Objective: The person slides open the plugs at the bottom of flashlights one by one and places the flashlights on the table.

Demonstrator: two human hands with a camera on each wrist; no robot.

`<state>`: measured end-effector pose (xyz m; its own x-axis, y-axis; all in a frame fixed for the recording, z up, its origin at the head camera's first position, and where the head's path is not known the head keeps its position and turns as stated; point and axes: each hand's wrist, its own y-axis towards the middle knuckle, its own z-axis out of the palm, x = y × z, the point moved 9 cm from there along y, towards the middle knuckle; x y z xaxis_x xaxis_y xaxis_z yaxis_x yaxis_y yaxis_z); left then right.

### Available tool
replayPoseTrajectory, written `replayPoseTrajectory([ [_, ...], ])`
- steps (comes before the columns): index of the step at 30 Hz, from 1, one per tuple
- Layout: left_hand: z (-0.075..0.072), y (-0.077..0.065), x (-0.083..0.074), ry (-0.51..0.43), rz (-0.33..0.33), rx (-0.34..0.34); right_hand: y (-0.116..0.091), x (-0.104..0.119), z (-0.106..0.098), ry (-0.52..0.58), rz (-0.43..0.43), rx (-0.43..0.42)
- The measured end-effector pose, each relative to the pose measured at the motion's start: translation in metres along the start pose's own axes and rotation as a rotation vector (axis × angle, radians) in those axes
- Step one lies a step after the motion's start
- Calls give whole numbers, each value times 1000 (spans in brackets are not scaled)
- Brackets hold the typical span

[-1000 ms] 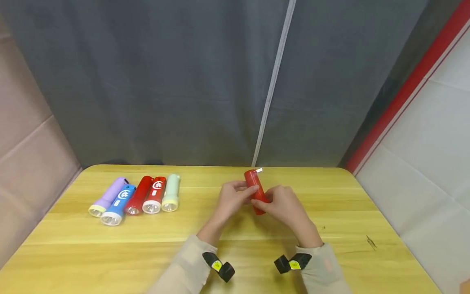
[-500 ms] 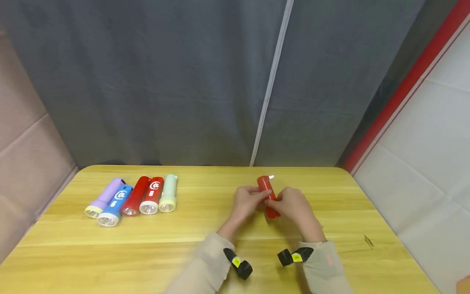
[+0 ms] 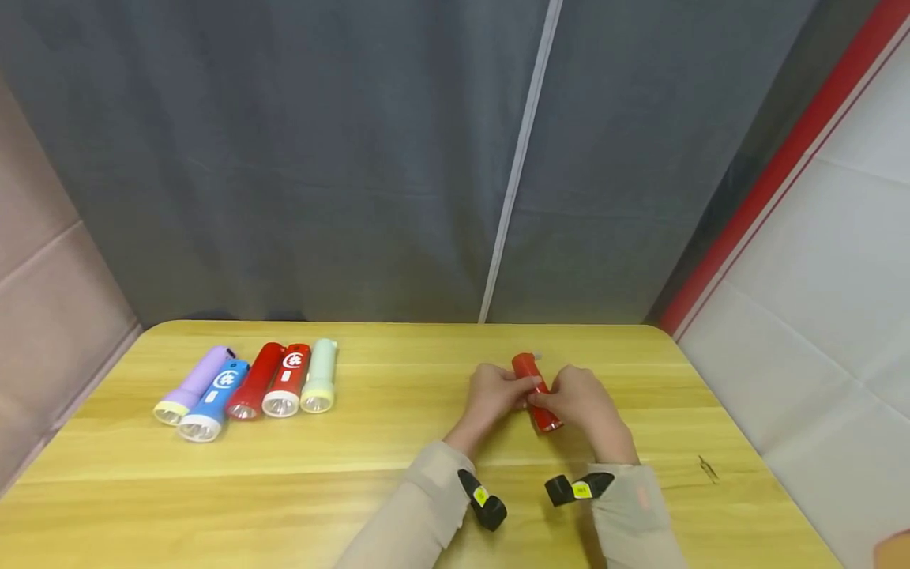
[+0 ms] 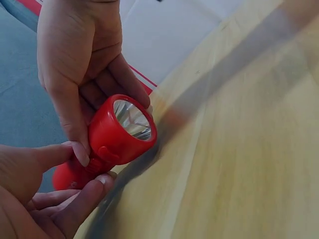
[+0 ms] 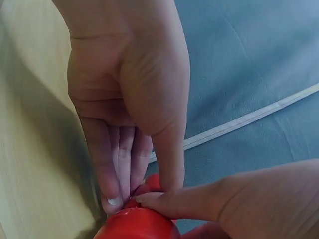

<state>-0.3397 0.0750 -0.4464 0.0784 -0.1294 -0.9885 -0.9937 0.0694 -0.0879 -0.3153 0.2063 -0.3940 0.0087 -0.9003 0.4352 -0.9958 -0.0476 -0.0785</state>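
A red flashlight [image 3: 538, 393] is held between both hands over the right-middle part of the table, its lens end toward the person. My left hand [image 3: 492, 397] pinches the body from the left, thumb on top. From the right, my right hand [image 3: 584, 401] grips it around the middle with thumb and fingers. In the left wrist view the clear lens [image 4: 132, 120] and a raised part on the red side [image 4: 106, 154] show. Only the red head [image 5: 138, 225] and a little of the body show low in the right wrist view; fingers hide the rest.
At the table's left lie several flashlights in a row: purple [image 3: 202, 378], blue [image 3: 215, 397], plain red [image 3: 257, 379], red with a white emblem [image 3: 287, 379] and pale green [image 3: 321, 375]. A grey curtain [image 3: 320, 174] hangs behind the table [image 3: 284, 506].
Both hands have carried the red flashlight to the right and a little nearer the person. Its lens end has come into sight. The head view has shifted slightly to the right.
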Motion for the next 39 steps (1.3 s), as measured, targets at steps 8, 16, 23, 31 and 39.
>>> replayPoseTrajectory([
  [8, 16, 7, -3, 34, -27, 28, 0, -13, -4, -13, 14, 19],
  [16, 27, 12, -6, 115, -17, 45, 0, -18, -7, -26, 30, 17],
  [23, 32, 15, -8, 186, -14, 50, 1, -23, -6, -49, 66, 24],
  [31, 34, 17, -9, 210, -3, 42, 1, -23, -7, -118, 99, 34],
  [39, 36, 17, -11, 245, 30, 36, -2, -27, -7, -152, 123, 70],
])
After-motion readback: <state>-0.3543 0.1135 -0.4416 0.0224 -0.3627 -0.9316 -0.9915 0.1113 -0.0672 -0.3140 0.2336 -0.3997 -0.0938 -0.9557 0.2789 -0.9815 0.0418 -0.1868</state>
